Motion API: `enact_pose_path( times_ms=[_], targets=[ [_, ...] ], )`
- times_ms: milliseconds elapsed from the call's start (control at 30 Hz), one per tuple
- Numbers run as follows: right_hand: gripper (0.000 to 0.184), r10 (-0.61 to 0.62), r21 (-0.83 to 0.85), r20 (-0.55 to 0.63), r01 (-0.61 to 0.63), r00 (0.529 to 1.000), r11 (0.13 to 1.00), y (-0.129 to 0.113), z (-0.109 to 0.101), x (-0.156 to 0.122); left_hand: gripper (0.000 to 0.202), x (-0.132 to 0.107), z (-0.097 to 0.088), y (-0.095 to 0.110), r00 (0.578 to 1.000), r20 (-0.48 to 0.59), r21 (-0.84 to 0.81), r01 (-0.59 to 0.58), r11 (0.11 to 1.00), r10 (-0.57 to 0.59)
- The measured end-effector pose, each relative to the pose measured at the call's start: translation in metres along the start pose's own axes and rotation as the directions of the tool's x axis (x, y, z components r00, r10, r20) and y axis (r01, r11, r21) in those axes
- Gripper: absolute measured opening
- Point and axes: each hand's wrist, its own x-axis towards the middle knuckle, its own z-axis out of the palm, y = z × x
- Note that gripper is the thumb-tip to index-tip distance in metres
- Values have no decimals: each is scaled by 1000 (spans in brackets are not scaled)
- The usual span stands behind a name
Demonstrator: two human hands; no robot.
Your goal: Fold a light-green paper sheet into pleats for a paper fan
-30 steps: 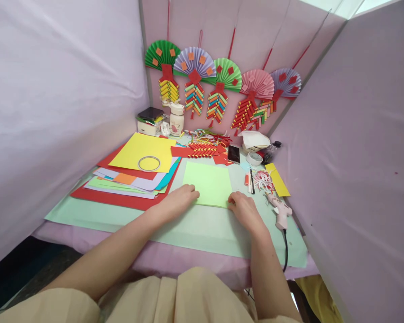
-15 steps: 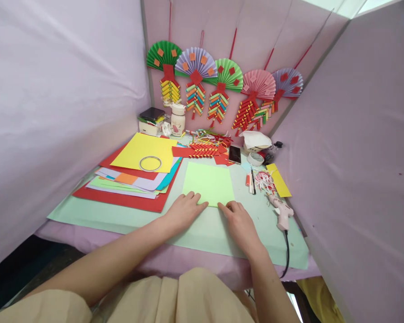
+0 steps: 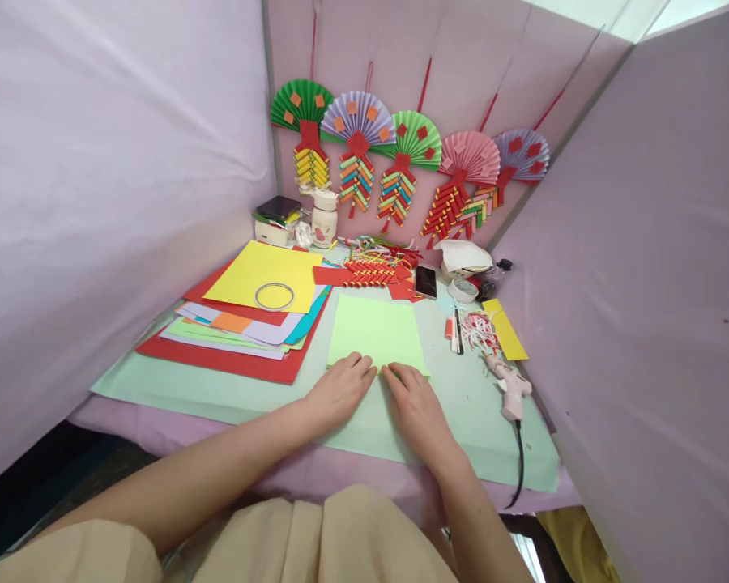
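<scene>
We record first what escapes view. The near edge of the light green sheet [image 3: 377,328] is partly covered by the fingers of both hands, so we cannot see what lies beneath them. The undersides of the fingertips are concealed, and both upper arms run out at the bottom of the view. Under the yellow sheet [image 3: 249,271], the lower papers of the stack [image 3: 267,372] show only their margins, and we could not count them. The tangle of cords [image 3: 377,247] behind the red paper firecracker strip [image 3: 370,274] is too dense to sort. On the back wall, the firecracker string of the rightmost fan [image 3: 522,154] is partly masked by its neighbour.

As to pose, the left hand [image 3: 341,390] lies palm down at the sheet's near edge, its forearm slanting in from the lower left. The right hand [image 3: 414,401] meets the same edge just beside it, wrist towards the body, fingers pointing up and inward. Both sets of fingers are bent and held close together (whether they pinch the paper or merely press it, we cannot tell). The sheet lies flat on the pale green mat [image 3: 364,433], right of the stack.
</scene>
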Motion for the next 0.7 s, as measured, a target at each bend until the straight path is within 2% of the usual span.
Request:
enact_pose_path(
  times_ms=[167,433,700],
  targets=[
    [49,-15,68,27,14,1000,998,-3,3,2,29,-1,2,1,1000,16,10,0,1000,0],
    [40,4,6,79,-5,997,1000,-7,0,4,28,1,6,9,999,36,71,28,997,-31],
    [37,65,-31,3,-65,998,997,-10,9,0,32,-2,10,8,998,47,103,26,994,-31]
  ],
)
